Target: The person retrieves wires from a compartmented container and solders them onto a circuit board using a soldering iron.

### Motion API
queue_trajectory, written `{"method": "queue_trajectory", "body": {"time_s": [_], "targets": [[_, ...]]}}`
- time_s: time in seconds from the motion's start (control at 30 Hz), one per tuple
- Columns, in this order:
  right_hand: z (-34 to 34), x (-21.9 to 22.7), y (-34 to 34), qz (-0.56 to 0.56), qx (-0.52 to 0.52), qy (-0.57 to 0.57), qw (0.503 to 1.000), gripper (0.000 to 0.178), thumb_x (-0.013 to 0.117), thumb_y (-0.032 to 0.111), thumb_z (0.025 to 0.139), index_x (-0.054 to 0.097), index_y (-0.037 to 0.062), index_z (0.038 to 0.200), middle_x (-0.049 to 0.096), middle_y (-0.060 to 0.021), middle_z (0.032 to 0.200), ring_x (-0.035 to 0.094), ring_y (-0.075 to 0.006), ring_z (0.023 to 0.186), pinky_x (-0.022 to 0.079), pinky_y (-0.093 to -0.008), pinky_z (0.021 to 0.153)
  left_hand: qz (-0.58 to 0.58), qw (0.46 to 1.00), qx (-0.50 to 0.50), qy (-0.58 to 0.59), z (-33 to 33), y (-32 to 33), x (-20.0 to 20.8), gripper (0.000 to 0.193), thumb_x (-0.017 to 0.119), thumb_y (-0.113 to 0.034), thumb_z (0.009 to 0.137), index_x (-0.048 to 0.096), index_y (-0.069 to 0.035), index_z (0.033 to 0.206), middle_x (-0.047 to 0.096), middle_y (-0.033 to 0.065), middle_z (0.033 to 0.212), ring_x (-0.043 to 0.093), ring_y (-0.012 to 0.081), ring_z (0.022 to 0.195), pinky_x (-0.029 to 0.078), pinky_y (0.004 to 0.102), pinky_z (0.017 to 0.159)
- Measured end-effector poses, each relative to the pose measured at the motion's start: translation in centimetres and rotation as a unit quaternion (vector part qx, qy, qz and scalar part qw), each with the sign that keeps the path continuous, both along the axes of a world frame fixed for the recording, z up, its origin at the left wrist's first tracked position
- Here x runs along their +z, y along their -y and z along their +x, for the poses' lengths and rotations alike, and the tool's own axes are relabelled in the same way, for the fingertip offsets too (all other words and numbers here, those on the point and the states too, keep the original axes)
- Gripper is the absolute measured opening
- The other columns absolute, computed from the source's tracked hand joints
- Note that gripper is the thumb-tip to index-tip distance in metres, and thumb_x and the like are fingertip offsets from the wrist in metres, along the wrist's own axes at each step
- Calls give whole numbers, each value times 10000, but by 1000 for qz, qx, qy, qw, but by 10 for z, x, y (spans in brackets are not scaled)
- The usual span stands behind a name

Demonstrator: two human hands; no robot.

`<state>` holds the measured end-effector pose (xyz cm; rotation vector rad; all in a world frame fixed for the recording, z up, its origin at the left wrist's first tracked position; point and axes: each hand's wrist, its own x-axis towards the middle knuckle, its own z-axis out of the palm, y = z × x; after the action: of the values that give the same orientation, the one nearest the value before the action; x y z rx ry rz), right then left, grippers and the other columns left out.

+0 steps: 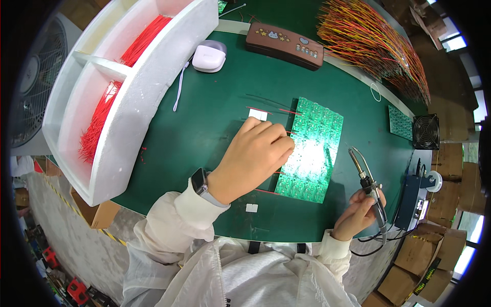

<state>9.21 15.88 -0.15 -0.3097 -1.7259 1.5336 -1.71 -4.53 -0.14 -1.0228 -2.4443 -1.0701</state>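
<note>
Head view from above, and I have both hands over the green desk (pixel 194 138). The left hand (pixel 255 158) is near the middle of the frame, its fingers curled in close together at the left edge of the green circuit board panel (pixel 313 151). Its fingertips are hidden from me, so I cannot tell whether they pinch anything. The panel lies flat, just right of centre, with strong glare across its middle. Several red wires (pixel 267 192) lie at its left edge, some above the hand and some below.

At the lower right of the frame I see the right hand (pixel 360 212) closed around a soldering tool (pixel 377 202), whose metal tip points to the upper left, apart from the panel. A dark cable runs from the tool toward a blue unit (pixel 409 202) at the right.

One small white block (pixel 257 114) sits just above the left hand; another white piece lies below it, near the desk's front edge. At the upper left, a white foam bin (pixel 148 105) holds more red wires in two compartments. A lilac case (pixel 209 56) and a brown decorated box (pixel 284 46) stand along the top, and a thick red-and-yellow wire bundle (pixel 376 48) fills the upper right.
</note>
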Motion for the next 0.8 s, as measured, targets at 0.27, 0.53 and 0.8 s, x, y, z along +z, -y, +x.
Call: {"method": "queue_trajectory", "body": {"time_s": [0.27, 0.53, 0.8], "targets": [[27, 7, -4, -290, 7, -62, 955, 197, 487, 223, 866, 490, 36, 928, 431, 12, 749, 384, -62, 690, 327, -167, 597, 32, 998, 18, 57, 1, 11, 3, 52, 605, -99, 688, 571, -77, 720, 547, 6, 763, 517, 168, 731, 358, 294, 685], [37, 27, -7, -241, -1, -31, 970, 199, 450, 250, 883, 454, 69, 801, 383, 31, 685, 347, -48, 611, 300, -186, 561, 8, 985, 134, -106, 31, 62, 43, 91, 586, -32, 688, 555, -71, 764, 527, 37, 782, 512, 196, 745, 372, 304, 682], [28, 18, -30, -361, 206, 71, 907, 127, 433, 180, 881, 450, 56, 858, 318, 42, 630, 285, -28, 519, 251, -176, 455, -62, 906, 394, -142, -7, 263, 125, 95, 549, -49, 724, 582, -12, 806, 571, 140, 765, 558, 286, 710, 439, 335, 664]]}}
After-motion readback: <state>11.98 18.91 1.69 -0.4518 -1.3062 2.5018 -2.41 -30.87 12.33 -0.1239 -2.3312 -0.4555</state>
